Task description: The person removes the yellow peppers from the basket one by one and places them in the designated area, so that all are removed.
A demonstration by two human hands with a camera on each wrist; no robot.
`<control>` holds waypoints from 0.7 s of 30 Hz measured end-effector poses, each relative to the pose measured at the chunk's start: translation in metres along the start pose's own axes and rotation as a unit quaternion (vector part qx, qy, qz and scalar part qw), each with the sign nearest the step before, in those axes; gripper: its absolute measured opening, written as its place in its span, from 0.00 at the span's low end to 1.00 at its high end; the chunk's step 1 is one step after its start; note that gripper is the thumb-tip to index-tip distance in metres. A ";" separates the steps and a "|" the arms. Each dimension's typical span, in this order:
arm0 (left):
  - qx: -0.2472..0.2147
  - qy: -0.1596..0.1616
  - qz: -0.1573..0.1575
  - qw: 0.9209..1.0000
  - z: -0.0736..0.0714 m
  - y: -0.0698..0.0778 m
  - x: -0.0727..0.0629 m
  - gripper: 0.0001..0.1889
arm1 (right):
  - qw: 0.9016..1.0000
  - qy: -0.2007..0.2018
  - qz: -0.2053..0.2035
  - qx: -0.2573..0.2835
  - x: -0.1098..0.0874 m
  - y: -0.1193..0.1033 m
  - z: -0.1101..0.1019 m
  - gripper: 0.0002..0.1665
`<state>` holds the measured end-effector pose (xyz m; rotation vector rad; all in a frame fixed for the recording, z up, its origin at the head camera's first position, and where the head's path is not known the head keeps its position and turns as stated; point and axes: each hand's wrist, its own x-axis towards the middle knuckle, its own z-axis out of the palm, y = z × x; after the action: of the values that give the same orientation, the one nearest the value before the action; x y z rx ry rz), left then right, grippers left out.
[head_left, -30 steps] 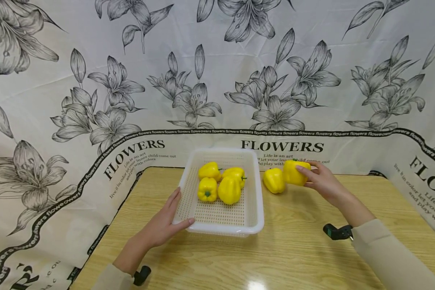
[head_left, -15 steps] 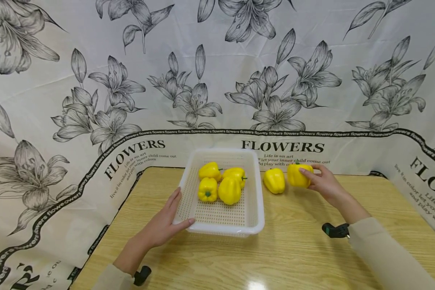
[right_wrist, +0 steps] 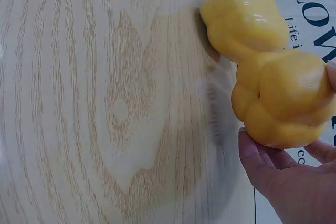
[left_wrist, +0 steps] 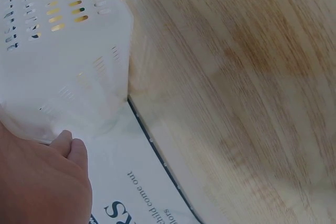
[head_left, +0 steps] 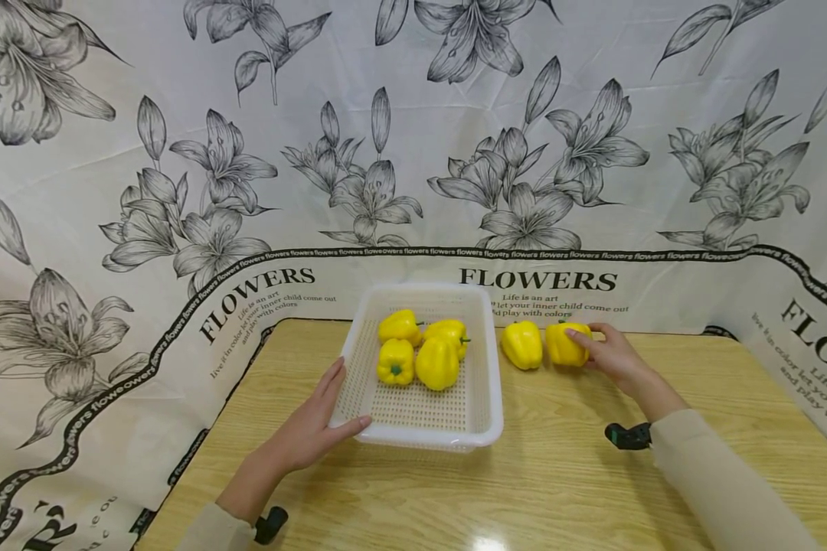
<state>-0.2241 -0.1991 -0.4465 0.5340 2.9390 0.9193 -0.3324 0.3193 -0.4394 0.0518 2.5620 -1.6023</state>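
Note:
My left hand (head_left: 305, 428) rests on the near left corner of a white perforated plastic basket (head_left: 427, 438), thumb along the front rim and fingers straight against the left side. In the left wrist view, fingertips (left_wrist: 77, 153) touch the basket's edge. Several yellow bell peppers (head_left: 437, 361) with green stems lie in the basket. To its right, my right hand (head_left: 615, 357) holds a yellow bell pepper (head_left: 563, 344) low over the table, fingers and thumb around it. Just left of that stands another yellow bell pepper (head_left: 521, 346); the two overlap in the right wrist view.
The wood-grain table (head_left: 558, 474) carries everything. Behind and beside it hangs a white cloth (head_left: 413, 207) with black lily drawings and lettering. Black wrist devices (head_left: 627, 436) sit below both forearms.
My right hand has moved slightly right and lowered its bell pepper toward the table, opening a small gap to the other pepper. The left hand and basket have stayed put.

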 end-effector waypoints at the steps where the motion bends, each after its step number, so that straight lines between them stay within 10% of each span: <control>1: 0.001 -0.001 0.000 1.000 0.000 0.000 0.000 0.54 | 1.000 -0.002 0.002 -0.001 0.001 0.001 0.000 0.59; 21: -0.001 0.004 0.004 1.000 0.001 -0.001 0.000 0.55 | 1.000 -0.005 0.005 -0.004 0.013 0.015 0.002 0.51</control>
<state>-0.2241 -0.1995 -0.4479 0.5430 2.9447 0.9270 -0.3435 0.3238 -0.4551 0.0538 2.5558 -1.5853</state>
